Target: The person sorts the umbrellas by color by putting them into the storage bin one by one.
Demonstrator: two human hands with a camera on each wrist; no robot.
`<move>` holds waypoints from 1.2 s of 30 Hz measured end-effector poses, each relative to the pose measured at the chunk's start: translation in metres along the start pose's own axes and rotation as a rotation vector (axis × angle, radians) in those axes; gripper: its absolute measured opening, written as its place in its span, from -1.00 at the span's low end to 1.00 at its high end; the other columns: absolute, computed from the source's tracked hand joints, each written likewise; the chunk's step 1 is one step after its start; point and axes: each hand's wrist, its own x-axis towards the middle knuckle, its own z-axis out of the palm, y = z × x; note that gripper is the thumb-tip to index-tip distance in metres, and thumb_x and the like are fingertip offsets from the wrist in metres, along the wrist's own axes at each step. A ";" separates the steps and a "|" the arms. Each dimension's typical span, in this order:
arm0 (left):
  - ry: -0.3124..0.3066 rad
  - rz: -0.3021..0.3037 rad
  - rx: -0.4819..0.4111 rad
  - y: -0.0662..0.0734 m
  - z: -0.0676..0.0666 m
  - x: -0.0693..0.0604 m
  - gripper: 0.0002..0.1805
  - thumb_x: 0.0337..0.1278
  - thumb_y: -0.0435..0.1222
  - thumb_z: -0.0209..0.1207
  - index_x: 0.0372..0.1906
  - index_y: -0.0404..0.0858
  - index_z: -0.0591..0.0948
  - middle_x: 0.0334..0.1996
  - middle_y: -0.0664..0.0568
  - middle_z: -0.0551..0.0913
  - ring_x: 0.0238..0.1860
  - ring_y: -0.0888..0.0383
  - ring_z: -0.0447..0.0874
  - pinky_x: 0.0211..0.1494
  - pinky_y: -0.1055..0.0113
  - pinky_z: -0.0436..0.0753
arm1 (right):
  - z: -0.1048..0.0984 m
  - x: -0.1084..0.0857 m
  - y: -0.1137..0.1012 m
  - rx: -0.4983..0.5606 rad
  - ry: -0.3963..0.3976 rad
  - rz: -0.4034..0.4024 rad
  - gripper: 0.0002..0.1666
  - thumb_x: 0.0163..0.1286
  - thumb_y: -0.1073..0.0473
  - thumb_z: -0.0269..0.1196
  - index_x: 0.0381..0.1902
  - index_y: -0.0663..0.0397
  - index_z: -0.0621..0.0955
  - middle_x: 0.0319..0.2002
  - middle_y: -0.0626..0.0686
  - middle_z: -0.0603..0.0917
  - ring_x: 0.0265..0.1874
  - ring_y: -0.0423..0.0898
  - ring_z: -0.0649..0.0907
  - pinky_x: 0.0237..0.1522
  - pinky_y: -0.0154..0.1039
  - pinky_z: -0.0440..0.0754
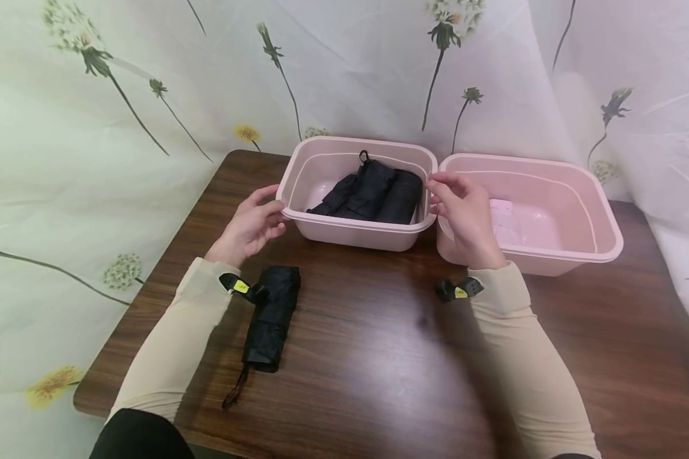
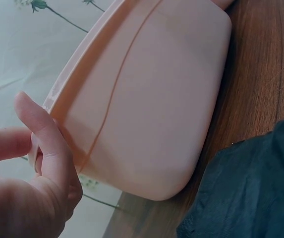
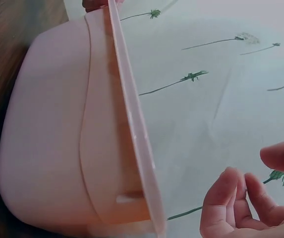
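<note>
A pink plastic tub stands near the back of the table, with several folded black umbrellas lying in it. My left hand pinches the tub's left rim; the left wrist view shows its thumb and a finger at that edge. At the opposite end is my right hand, fingers bent beside the right rim. The right wrist view shows those fingers apart from the rim, holding nothing. Another folded black umbrella with a wrist strap lies on the table by my left wrist.
To the right, close beside the first tub, stands a second pink tub with a light pink item inside, its kind unclear. Both tubs rest on a dark wooden table. A flower-printed cloth hangs behind.
</note>
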 end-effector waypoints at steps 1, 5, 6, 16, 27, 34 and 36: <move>0.000 0.001 0.001 0.000 0.000 0.000 -0.39 0.34 -0.34 0.09 0.42 -0.02 0.21 0.07 -0.12 0.37 -0.34 0.16 0.56 -0.44 0.52 0.61 | 0.000 -0.001 -0.001 -0.009 -0.002 -0.008 -0.66 0.33 0.19 0.27 -0.01 0.27 0.57 -0.32 -0.08 0.62 -0.44 -0.20 0.57 -0.32 -0.44 0.65; 0.004 -0.004 0.012 0.001 0.001 0.000 -0.39 0.34 -0.33 0.10 0.41 -0.02 0.21 0.04 -0.12 0.38 -0.36 0.16 0.57 -0.44 0.51 0.62 | 0.002 -0.006 -0.006 -0.024 -0.010 -0.032 -0.82 0.34 0.19 0.26 -0.15 0.16 0.59 -0.37 -0.07 0.60 -0.46 -0.21 0.58 -0.33 -0.43 0.66; 0.006 -0.006 0.017 0.001 0.000 0.000 -0.39 0.34 -0.33 0.10 0.41 -0.01 0.21 0.03 -0.12 0.39 -0.37 0.17 0.57 -0.44 0.52 0.62 | 0.002 -0.007 -0.008 -0.020 -0.014 -0.038 -0.86 0.34 0.19 0.26 -0.19 0.13 0.59 -0.37 -0.07 0.60 -0.46 -0.21 0.58 -0.33 -0.43 0.66; -0.005 -0.017 0.045 0.004 -0.001 -0.001 -0.39 0.33 -0.33 0.11 0.42 -0.03 0.20 -0.15 -0.07 0.49 -0.41 0.20 0.58 -0.45 0.51 0.61 | 0.019 -0.029 -0.021 0.000 -0.149 -0.198 -0.95 0.32 0.35 0.23 -0.31 0.11 0.58 -0.41 -0.11 0.61 -0.51 -0.15 0.59 -0.35 -0.34 0.65; -0.017 -0.006 0.107 0.008 0.000 0.000 -0.36 0.31 -0.34 0.13 0.41 -0.04 0.19 -0.21 -0.04 0.52 -0.44 0.20 0.62 -0.45 0.49 0.64 | 0.057 -0.053 0.014 -0.443 -0.521 -0.449 -0.90 0.27 0.22 0.29 -0.26 0.08 0.65 -0.33 -0.02 0.67 -0.34 -0.20 0.59 -0.24 -0.27 0.60; -0.025 -0.016 0.213 0.011 -0.003 -0.002 -0.37 0.33 -0.29 0.12 0.43 0.00 0.19 0.10 -0.15 0.39 -0.28 0.14 0.66 -0.22 0.35 0.73 | 0.090 -0.063 0.058 -0.739 -0.781 -0.710 -0.74 0.27 0.14 0.29 -0.09 0.07 0.62 -0.03 -0.01 0.62 0.02 -0.10 0.54 0.13 -0.24 0.50; -0.028 -0.015 0.213 0.011 -0.004 -0.003 -0.37 0.34 -0.29 0.11 0.43 -0.01 0.19 0.10 -0.15 0.40 -0.26 0.13 0.66 -0.20 0.33 0.73 | 0.099 -0.068 0.068 -0.836 -0.857 -0.738 -0.67 0.29 0.11 0.27 0.00 0.05 0.60 0.12 -0.01 0.56 0.15 -0.07 0.47 0.24 -0.21 0.44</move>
